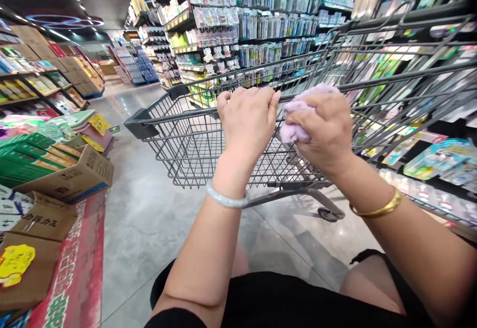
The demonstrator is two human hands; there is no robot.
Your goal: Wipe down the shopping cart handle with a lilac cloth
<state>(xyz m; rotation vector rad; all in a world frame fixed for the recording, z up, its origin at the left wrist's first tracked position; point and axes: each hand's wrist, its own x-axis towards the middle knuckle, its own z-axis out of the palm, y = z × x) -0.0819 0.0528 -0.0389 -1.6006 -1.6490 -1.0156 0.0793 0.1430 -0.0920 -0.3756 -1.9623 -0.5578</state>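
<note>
A dark grey wire shopping cart (197, 139) stands sideways right in front of me. My left hand (248, 114) is closed over its upper side rail, fingers curled down behind the bar. In my right hand (328, 124) a crumpled light purple cloth (296, 117) is bunched, pressed up against the same rail a short way to the right. My right fingers wrap round the cloth and hide part of it and of the rail. The cart basket shows bare wire mesh between my arms.
Shelves of packaged goods (276, 25) rise behind the cart, and more hanging goods (443, 159) line the right side. Cardboard boxes (85, 171) sit at the left on a red strip (87, 248). A cart wheel (330, 213) rests on the grey floor (149, 233).
</note>
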